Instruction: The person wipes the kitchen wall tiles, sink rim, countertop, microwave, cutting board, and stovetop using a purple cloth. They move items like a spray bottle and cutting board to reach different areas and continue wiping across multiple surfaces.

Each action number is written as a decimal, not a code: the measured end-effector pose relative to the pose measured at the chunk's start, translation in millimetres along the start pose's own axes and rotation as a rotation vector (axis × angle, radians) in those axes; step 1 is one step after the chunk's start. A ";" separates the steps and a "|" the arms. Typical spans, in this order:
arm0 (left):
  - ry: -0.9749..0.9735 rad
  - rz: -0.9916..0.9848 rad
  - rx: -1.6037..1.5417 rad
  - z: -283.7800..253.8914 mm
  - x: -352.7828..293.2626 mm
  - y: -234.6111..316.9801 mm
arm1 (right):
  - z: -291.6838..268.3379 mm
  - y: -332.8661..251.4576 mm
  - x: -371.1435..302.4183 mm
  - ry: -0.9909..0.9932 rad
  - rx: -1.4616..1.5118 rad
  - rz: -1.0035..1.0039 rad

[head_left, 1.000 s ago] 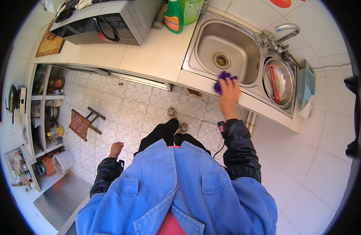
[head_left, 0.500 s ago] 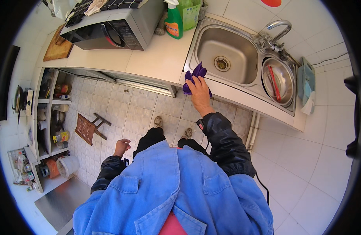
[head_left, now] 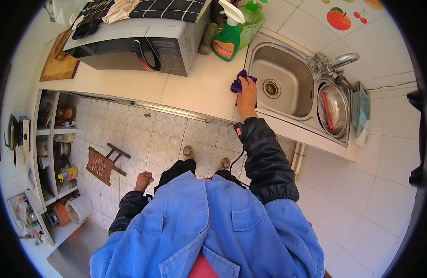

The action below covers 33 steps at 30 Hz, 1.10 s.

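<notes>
My right hand [head_left: 246,98] presses a bunched purple cloth [head_left: 243,81] onto the white countertop [head_left: 195,88], right beside the left rim of the steel sink [head_left: 287,76]. Its fingers are bent over the cloth and hide part of it. Down by my left side hangs my left hand [head_left: 144,181], holding nothing, fingers loosely bent and a little apart. It is away from the counter, nearest to a small brown folding stool [head_left: 101,166] on the tiled floor. Behind the cloth stands a green spray bottle [head_left: 227,39] with a white trigger head.
A microwave [head_left: 130,50] with a checked cover sits on the counter, a wooden board [head_left: 58,65] at its left. A green bottle [head_left: 252,21] is behind the spray bottle. Steel bowl [head_left: 339,106] with a red-handled item lies beside the sink, below the faucet [head_left: 345,60]. Open shelves [head_left: 51,132] line the left.
My right hand has moved the purple cloth from the counter's front edge farther back onto the top, and the cloth is more bunched. The view has shifted; my left hand stays low.
</notes>
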<state>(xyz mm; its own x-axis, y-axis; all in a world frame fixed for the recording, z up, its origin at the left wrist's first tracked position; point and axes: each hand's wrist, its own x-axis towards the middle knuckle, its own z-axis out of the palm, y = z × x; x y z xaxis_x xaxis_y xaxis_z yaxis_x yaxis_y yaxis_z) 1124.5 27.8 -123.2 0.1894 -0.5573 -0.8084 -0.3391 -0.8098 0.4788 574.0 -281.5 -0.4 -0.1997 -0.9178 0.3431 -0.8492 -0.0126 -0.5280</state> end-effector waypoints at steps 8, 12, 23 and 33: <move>-0.125 -0.030 0.093 -33.2 53.3 15.7 | -3.3 -3.2 -3.6 -0.042 -0.048 0.014; -0.127 0.041 0.143 -27.2 75.9 37.9 | 6.5 3.1 16.8 -0.003 -0.016 0.061; -0.090 -0.030 0.125 31.4 46.1 97.5 | 44.2 54.8 146.5 -0.002 -0.033 0.215; -0.048 -0.128 0.098 79.9 5.7 123.9 | 40.6 109.9 254.4 0.057 -0.302 -0.057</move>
<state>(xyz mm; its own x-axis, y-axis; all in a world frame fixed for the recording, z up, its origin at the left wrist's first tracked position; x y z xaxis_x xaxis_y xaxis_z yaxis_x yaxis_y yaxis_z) 1009.9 -61.1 -95.8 0.1933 -0.4391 -0.8774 -0.4038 -0.8506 0.3368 449.7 -532.4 -2.7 -0.1674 -0.8952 0.4130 -0.9650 0.0630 -0.2546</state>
